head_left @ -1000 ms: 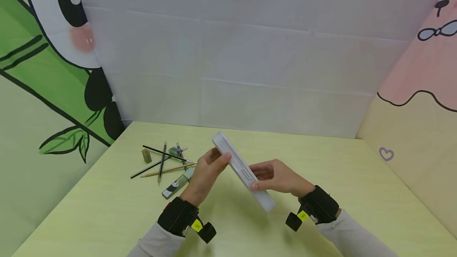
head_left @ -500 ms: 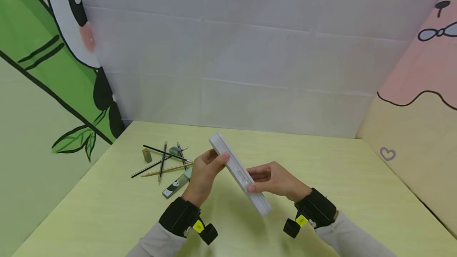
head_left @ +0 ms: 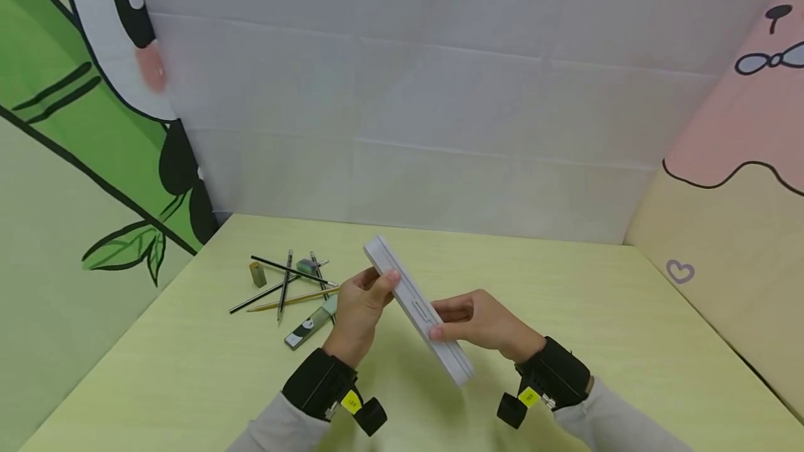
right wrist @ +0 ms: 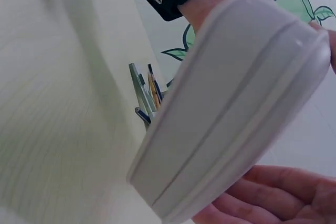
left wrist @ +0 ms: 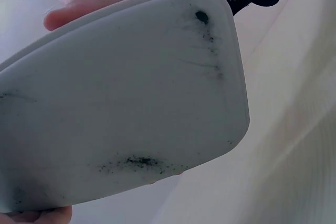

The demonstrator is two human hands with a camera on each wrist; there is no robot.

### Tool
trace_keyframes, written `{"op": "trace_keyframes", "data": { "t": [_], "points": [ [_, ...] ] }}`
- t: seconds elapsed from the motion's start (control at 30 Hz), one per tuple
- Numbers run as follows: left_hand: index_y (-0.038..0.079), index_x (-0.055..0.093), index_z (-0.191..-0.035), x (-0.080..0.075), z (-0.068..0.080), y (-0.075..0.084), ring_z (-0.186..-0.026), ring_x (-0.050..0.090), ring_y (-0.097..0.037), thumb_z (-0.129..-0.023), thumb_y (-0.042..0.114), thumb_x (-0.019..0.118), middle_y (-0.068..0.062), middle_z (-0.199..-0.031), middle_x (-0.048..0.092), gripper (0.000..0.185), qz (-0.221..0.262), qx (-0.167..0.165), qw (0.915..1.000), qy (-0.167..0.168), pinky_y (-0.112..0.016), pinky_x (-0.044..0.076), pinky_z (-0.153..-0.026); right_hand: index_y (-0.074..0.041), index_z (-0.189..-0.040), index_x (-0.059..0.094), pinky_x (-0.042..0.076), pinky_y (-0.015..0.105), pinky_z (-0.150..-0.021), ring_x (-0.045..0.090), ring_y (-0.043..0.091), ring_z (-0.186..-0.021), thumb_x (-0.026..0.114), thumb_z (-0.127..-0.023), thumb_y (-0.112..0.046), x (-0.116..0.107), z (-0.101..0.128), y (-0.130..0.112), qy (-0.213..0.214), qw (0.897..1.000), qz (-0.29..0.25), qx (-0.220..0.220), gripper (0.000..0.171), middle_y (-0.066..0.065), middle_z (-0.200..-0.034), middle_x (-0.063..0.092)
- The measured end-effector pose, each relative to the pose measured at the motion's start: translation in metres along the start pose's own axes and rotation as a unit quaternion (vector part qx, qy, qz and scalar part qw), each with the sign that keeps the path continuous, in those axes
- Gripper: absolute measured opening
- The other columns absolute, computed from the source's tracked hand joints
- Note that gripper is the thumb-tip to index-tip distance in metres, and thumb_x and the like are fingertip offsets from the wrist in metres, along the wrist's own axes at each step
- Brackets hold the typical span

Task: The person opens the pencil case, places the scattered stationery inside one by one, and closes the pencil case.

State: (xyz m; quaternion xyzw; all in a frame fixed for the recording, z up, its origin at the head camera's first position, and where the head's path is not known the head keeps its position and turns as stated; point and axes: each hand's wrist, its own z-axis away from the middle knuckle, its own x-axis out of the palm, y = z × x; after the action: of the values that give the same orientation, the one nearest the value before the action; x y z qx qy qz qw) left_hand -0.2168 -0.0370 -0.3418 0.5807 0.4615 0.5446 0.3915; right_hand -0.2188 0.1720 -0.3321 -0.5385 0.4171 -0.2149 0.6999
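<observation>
Both hands grasp a white pencil case (head_left: 417,312), held above the pale yellow table (head_left: 578,291) with its length slanting from far left to near right. The left hand (head_left: 358,316) grips the far left part, its thumb on the narrow side facing the head camera; the right hand (head_left: 486,324) pinches the near right part, its thumb on the same side. In the head view the remaining fingers are largely hidden behind the case, and its contents cannot be seen.

The left wrist view shows a broad face with rounded corners and dark smudges, out of sight in the head view; the left edge of that view cuts the case off. The right wrist view shows a rounded end and a lengthwise seam.

Crossed pencils lie at the left of the table, among them a black pencil (head_left: 270,263) and a wood-coloured pencil (head_left: 295,299). An olive block (head_left: 257,274) and a blue-green block (head_left: 306,266) are too small to identify. Nearer lies a pale green oblong (head_left: 312,322) with a black-and-white print, its right end hidden by the left hand. The right wrist view foreshortens the pencils into a bundle, partly covered by the case.
</observation>
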Motion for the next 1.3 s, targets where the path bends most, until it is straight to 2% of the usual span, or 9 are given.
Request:
{"op": "trace_keyframes", "data": {
  "t": [0.13, 0.33, 0.53, 0.63, 0.73, 0.8, 0.87, 1.07, 1.3],
  "points": [
    [-0.011, 0.054, -0.126, -0.001, 0.002, 0.001, -0.089, 0.064, -0.004, -0.084, 0.015, 0.064, -0.003, -0.102, 0.063, 0.05, 0.003, -0.005, 1.0, -0.007, -0.041, 0.046, -0.106, 0.007, -0.131, 0.055, 0.056, 0.03, -0.087, 0.069, 0.014, -0.098, 0.073, -0.085, -0.031, -0.005, 0.001, 0.003, -0.023, 1.0, -0.019, -0.008, 0.062, 0.021, -0.117, 0.068],
    [-0.011, 0.057, -0.122, -0.004, 0.003, -0.003, -0.088, 0.068, -0.01, -0.085, 0.021, 0.063, 0.003, -0.091, 0.066, 0.049, 0.014, -0.017, 0.9996, -0.018, -0.049, 0.04, -0.111, 0.009, -0.121, 0.062, 0.052, 0.03, -0.081, 0.065, 0.007, -0.086, 0.067, -0.088, -0.03, -0.01, 0.004, 0.011, -0.043, 0.997, -0.056, 0.0, 0.051, -0.006, -0.095, 0.072],
    [-0.009, 0.057, -0.124, -0.006, -0.001, -0.003, -0.088, 0.067, -0.01, -0.086, 0.023, 0.061, 0.0, -0.097, 0.066, 0.05, 0.016, -0.012, 0.9989, -0.043, -0.042, 0.046, -0.106, 0.007, -0.118, 0.063, 0.052, 0.033, -0.08, 0.065, 0.008, -0.086, 0.065, -0.089, -0.039, -0.015, 0.004, 0.012, -0.06, 0.996, -0.063, -0.018, 0.054, -0.01, -0.093, 0.073],
    [-0.007, 0.056, -0.127, -0.008, -0.002, -0.001, -0.089, 0.066, -0.01, -0.087, 0.024, 0.06, -0.005, -0.104, 0.065, 0.051, 0.011, -0.016, 0.9982, -0.056, -0.038, 0.049, -0.104, -0.001, -0.112, 0.067, 0.051, 0.034, -0.08, 0.064, 0.007, -0.087, 0.063, -0.09, -0.039, -0.017, 0.005, 0.011, -0.07, 0.995, -0.07, -0.018, 0.044, -0.011, -0.093, 0.072],
    [-0.004, 0.055, -0.13, -0.011, -0.002, -0.001, -0.095, 0.066, -0.012, -0.086, 0.028, 0.061, -0.011, -0.114, 0.063, 0.054, 0.008, -0.019, 0.9973, -0.071, -0.038, 0.047, -0.105, -0.015, -0.088, 0.065, 0.043, 0.028, -0.076, 0.054, 0.004, -0.078, 0.061, -0.091, -0.037, -0.018, 0.005, 0.01, -0.075, 0.995, -0.068, -0.014, 0.023, -0.017, -0.076, 0.059],
    [-0.002, 0.053, -0.132, -0.014, -0.002, -0.001, -0.099, 0.065, -0.014, -0.085, 0.031, 0.063, -0.014, -0.12, 0.061, 0.058, 0.008, -0.019, 0.9964, -0.082, -0.039, 0.047, -0.106, -0.019, -0.085, 0.063, 0.042, 0.027, -0.076, 0.052, 0.003, -0.077, 0.06, -0.092, -0.037, -0.018, 0.005, 0.011, -0.082, 0.994, -0.072, -0.014, 0.02, -0.016, -0.075, 0.056],
    [-0.001, 0.052, -0.134, -0.016, -0.002, -0.001, -0.102, 0.064, -0.015, -0.084, 0.034, 0.065, -0.016, -0.124, 0.059, 0.062, 0.008, -0.017, 0.9953, -0.095, -0.038, 0.047, -0.106, -0.018, -0.084, 0.062, 0.042, 0.026, -0.076, 0.051, 0.003, -0.076, 0.058, -0.093, -0.039, -0.019, 0.005, 0.012, -0.092, 0.992, -0.078, -0.019, 0.023, -0.015, -0.075, 0.055],
    [-0.002, 0.048, -0.136, -0.023, -0.001, -0.001, -0.101, 0.063, -0.012, -0.082, 0.04, 0.066, -0.01, -0.122, 0.06, 0.071, 0.017, -0.015, 0.992, -0.124, -0.029, 0.049, -0.101, -0.009, -0.11, 0.067, 0.052, 0.026, -0.087, 0.065, 0.005, -0.093, 0.059, -0.092, -0.046, -0.024, 0.006, 0.015, -0.126, 0.984, -0.122, -0.035, 0.042, -0.009, -0.1, 0.071],
    [-0.009, 0.042, -0.137, -0.028, -0.001, 0.0, -0.097, 0.064, -0.008, -0.083, 0.043, 0.066, 0.004, -0.111, 0.063, 0.079, 0.039, -0.015, 0.9862, -0.16, -0.022, 0.05, -0.094, -0.018, -0.111, 0.068, 0.052, 0.027, -0.091, 0.065, 0.007, -0.1, 0.059, -0.09, -0.051, -0.027, 0.008, 0.016, -0.157, 0.974, -0.159, -0.039, 0.04, -0.008, -0.107, 0.071]
  ]
}}
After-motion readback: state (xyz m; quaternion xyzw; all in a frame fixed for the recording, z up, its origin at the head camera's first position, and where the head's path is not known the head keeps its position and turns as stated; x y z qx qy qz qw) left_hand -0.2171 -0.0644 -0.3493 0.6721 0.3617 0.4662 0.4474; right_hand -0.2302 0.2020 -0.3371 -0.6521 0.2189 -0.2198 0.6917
